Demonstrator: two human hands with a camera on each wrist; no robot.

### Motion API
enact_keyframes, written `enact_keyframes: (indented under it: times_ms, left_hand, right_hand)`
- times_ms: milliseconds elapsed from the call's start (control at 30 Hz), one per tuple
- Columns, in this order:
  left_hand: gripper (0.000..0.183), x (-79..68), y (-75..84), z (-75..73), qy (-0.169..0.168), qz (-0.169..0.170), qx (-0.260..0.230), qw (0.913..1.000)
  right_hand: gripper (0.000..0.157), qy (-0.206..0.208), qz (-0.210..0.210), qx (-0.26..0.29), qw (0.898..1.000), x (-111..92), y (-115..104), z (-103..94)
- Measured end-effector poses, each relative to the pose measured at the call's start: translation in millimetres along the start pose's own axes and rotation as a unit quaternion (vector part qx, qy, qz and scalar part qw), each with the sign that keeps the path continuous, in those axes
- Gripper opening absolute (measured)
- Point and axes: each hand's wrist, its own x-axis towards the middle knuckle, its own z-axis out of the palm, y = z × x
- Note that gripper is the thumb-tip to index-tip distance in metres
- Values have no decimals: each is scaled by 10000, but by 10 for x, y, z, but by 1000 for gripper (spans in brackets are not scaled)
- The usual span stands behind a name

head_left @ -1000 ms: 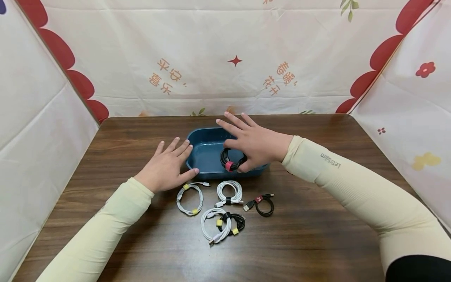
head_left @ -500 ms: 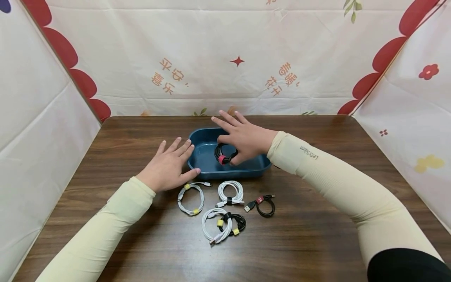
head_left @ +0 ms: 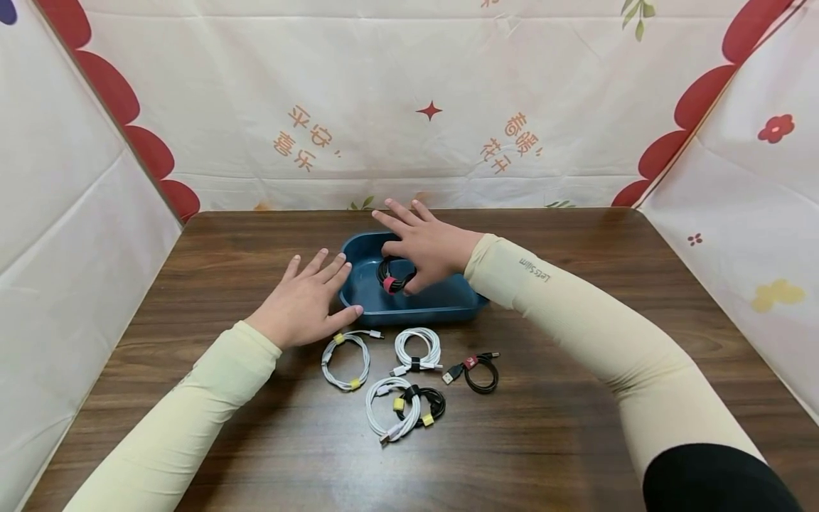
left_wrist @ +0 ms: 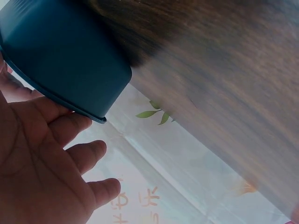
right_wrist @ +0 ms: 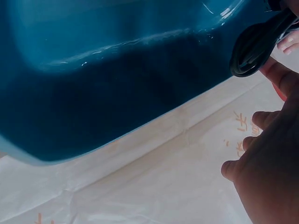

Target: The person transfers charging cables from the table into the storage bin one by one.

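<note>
My right hand (head_left: 435, 252) pinches a coiled black cable (head_left: 385, 277) with a red tie between thumb and forefinger, over the left part of the blue bin (head_left: 409, 316). Its other fingers are spread out above the bin's far side. In the right wrist view the black cable coil (right_wrist: 254, 49) hangs by the bin's wall (right_wrist: 107, 121). My left hand (head_left: 303, 299) lies with straight, spread fingers at the bin's left end. The left wrist view has those fingers (left_wrist: 70, 126) right at the bin's rim (left_wrist: 60, 100).
In front of the bin lie several coiled cables: a white one with yellow ties (head_left: 325, 366), a white one with a black tie (head_left: 435, 348), a small black USB cable (head_left: 489, 384), and a white coil (head_left: 371, 409) overlapping a black coil (head_left: 438, 404). A printed cloth (head_left: 384, 71) stands behind the table.
My right hand has moved left across the bin, carrying the black cable from its right half to its left. The left hand has stayed at the bin's left end.
</note>
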Motion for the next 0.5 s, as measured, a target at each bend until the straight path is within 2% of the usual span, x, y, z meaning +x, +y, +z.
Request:
enact_keyframes:
  times_ms: [500]
  left_hand:
    - [84,-5,0,-10,-8,28,-32,10000]
  right_hand:
    - [69,-99,22,124,9999,235,-33,82]
